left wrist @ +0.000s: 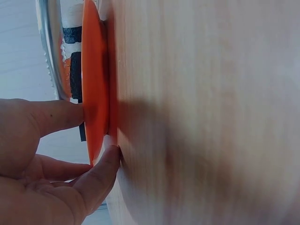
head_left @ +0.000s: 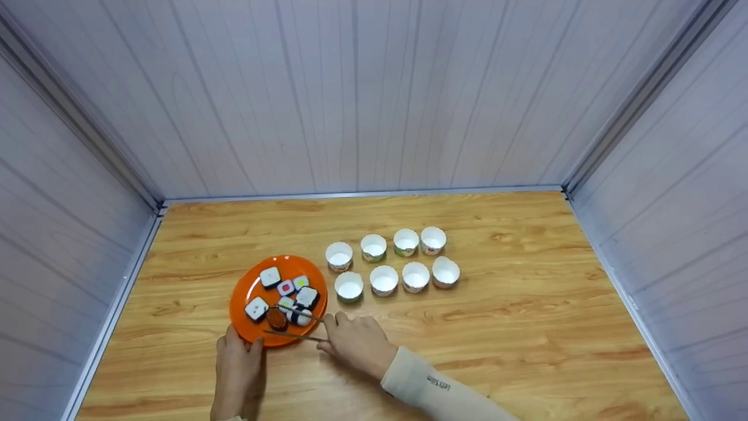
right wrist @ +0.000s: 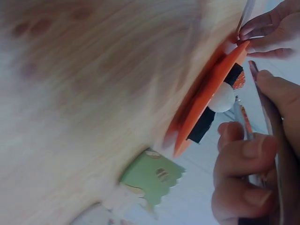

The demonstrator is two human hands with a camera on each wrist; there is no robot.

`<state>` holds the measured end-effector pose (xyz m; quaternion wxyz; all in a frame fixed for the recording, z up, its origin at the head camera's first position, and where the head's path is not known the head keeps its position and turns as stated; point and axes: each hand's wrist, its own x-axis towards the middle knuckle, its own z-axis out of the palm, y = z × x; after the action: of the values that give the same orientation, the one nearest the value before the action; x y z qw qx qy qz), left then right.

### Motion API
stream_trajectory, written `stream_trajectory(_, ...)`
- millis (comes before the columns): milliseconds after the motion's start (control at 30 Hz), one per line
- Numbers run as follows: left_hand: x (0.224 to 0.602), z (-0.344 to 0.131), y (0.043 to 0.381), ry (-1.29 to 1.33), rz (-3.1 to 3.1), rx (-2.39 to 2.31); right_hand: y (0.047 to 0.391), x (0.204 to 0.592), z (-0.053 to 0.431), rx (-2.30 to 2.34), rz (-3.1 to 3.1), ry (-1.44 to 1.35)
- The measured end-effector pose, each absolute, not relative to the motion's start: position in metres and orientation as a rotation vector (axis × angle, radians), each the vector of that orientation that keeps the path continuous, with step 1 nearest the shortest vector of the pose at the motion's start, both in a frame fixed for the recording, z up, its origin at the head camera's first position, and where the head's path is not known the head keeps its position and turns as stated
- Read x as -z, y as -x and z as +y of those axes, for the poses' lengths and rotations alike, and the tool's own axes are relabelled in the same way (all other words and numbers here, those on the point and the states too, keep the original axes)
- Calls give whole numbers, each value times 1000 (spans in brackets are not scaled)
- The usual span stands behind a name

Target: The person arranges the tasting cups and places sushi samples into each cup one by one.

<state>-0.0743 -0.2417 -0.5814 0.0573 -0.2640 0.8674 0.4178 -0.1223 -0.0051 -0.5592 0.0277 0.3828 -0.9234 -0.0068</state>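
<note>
An orange plate (head_left: 248, 292) bears several pieces of toy sushi, among them white-topped square rolls (head_left: 270, 277), small rolls with coloured centres and a white piece with a black band (head_left: 300, 316). My left hand (head_left: 236, 365) holds the plate's near-left rim, thumb and fingers on either side of the edge. From the right, my right hand (head_left: 359, 342) grips metal tongs (head_left: 295, 336) over the plate. The two tong arms are spread apart around an orange-brown roe-topped sushi (head_left: 277, 319); whether they touch it I cannot tell. In the left wrist view, a serrated tong arm (left wrist: 49, 42) stands beside the sushi.
Right of the plate stand several white-lined paper cups (head_left: 384, 280) in two rows, the closest one (head_left: 349, 287) near the plate's rim. A green-sided cup (right wrist: 154, 178) shows in the right wrist view. Panel walls (head_left: 356, 99) enclose the wooden table (head_left: 526, 304) at the back and sides.
</note>
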Motion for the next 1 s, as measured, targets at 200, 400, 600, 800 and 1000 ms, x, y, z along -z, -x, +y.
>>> stream_trajectory(200, 582, -243, 71, 746, 2722, -1272, 115, 560, -12, 187, -2710, -1148)
stream_trajectory(400, 583, -245, 72, 759, 2693, -1267, 115, 559, -14, 154, -2687, -1152)
stream_trajectory(600, 581, -244, 73, 765, 2662, -1269, 114, 556, -17, 157, -2706, -1109)
stream_trajectory(800, 581, -244, 72, 750, 2665, -1259, 113, 546, -24, 212, -2767, -1127)
stream_trajectory(1000, 581, -243, 70, 738, 2674, -1260, 113, 538, -30, 229, -2798, -1147)
